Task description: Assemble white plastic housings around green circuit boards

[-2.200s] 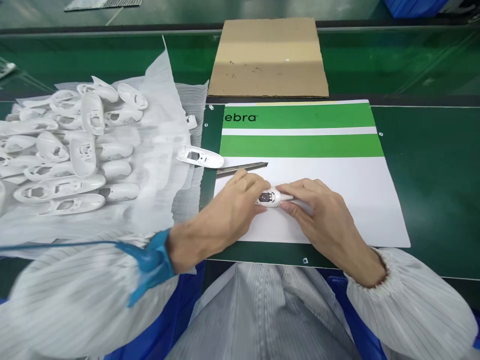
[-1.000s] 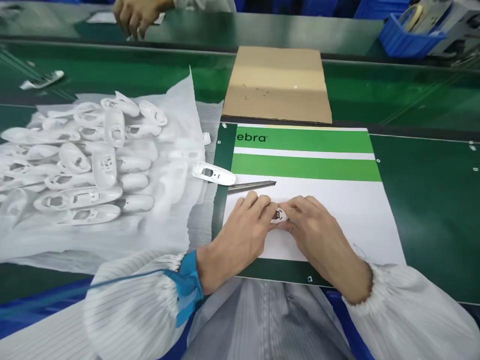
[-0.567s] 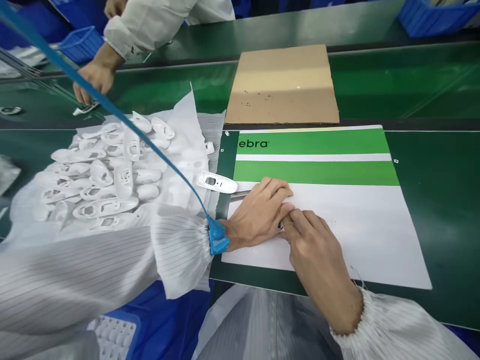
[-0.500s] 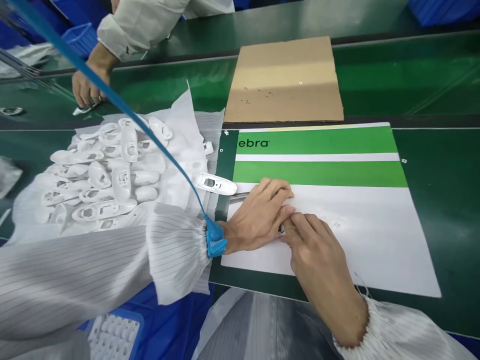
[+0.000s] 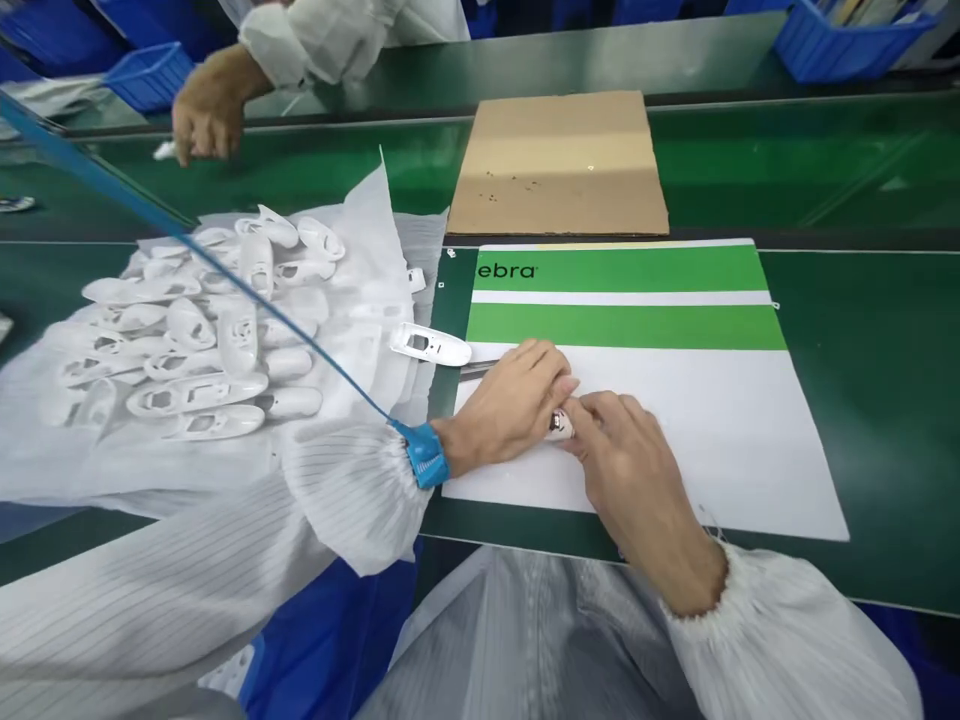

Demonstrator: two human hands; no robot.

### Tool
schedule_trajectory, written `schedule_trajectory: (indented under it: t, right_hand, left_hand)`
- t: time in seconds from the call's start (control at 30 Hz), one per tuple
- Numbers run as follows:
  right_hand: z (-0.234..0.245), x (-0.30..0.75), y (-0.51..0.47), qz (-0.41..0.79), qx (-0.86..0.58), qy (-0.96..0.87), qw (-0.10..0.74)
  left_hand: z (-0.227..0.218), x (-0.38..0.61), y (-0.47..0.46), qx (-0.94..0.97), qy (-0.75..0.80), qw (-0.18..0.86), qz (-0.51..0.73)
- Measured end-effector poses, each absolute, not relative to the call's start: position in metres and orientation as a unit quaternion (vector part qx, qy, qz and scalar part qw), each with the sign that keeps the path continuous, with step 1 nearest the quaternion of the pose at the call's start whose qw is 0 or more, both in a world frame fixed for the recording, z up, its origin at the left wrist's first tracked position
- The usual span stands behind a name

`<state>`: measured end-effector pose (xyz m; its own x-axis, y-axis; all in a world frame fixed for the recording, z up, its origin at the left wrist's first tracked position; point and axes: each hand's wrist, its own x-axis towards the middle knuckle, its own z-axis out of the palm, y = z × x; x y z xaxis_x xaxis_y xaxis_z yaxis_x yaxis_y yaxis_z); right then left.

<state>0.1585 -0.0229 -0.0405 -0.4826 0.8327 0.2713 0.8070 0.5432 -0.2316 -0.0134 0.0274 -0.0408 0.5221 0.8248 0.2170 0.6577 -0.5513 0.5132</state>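
Observation:
Over the printed board (image 5: 720, 440), my left hand (image 5: 510, 405) and my right hand (image 5: 634, 475) meet, fingers closed on a small white plastic part (image 5: 561, 428). A dark opening shows in that part; the fingers hide most of it. Metal tweezers (image 5: 477, 370) lie partly under my left hand, and I cannot tell whether the hand touches them. Just beyond them, a single white plastic casing (image 5: 431, 345) with a cut-out rests at the board's left edge. A blue wrist strap (image 5: 427, 458) with a cord circles my left wrist.
White casings (image 5: 238, 335) are heaped on white sheeting (image 5: 360, 225) at left. Behind the board lies a cardboard sheet (image 5: 562, 165) across the green channel. A co-worker's hand (image 5: 210, 105) is at far left, near a blue basket (image 5: 150, 78). Another blue basket (image 5: 847, 42) stands far right.
More of the white part shows between my fingers. My hands stay together on it. The co-worker's hand has moved up and right, away from the lower bench. The view has shifted slightly.

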Motion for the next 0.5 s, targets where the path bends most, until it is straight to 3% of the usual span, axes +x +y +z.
schedule_trajectory:
  t: [0.27,0.5]
  right_hand:
    - [-0.034,0.188,-0.02,0.198,-0.505,-0.814,0.207]
    - [-0.04,0.183,-0.031,0.07,-0.515,-0.827,0.213]
  left_hand:
    - [-0.025,-0.021,-0.015,0.877,0.398,0.191,0.192]
    - [-0.04,-0.008,-0.03,0.861,0.435,0.091,0.248]
